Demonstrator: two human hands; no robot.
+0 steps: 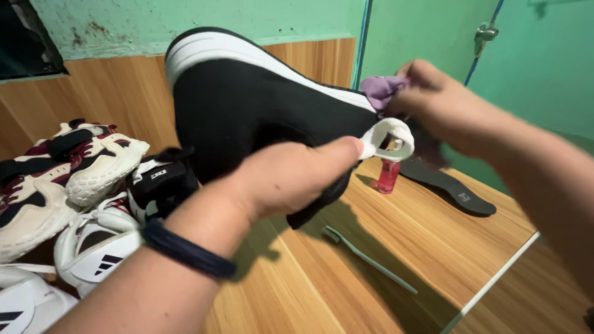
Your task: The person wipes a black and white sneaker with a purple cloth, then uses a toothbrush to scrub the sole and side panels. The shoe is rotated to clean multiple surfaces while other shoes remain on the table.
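A heap of sneakers [74, 185], white, maroon and black, lies at about nine o'clock on the wooden table [396, 247], pressed against the wood-panelled wall. Toward three o'clock from the middle of the view a small red bottle [388, 176] stands upright on the table, and just beyond it a dark insole [451, 188] lies flat, running out toward four o'clock. A thin green toothbrush [371, 261] lies on the bare wood at about five o'clock, under the raised shoe's shadow, well apart from both hands. The black shoe [247, 111] with a white sole is held up off the table in the middle of the view and hides much of the wall behind it; its long axis runs from about ten o'clock to four o'clock, the sole turned up and away toward the wall, the white heel loop [390, 137] at the four o'clock end. The left hand [278, 179], a dark band at its wrist, has its fingers curled around the shoe's heel part, with the thumb pressed just beside the loop. The right hand [433, 105] at two o'clock has its fingers closed narrowly on a purple cloth [382, 88], bunched against the shoe's heel edge.
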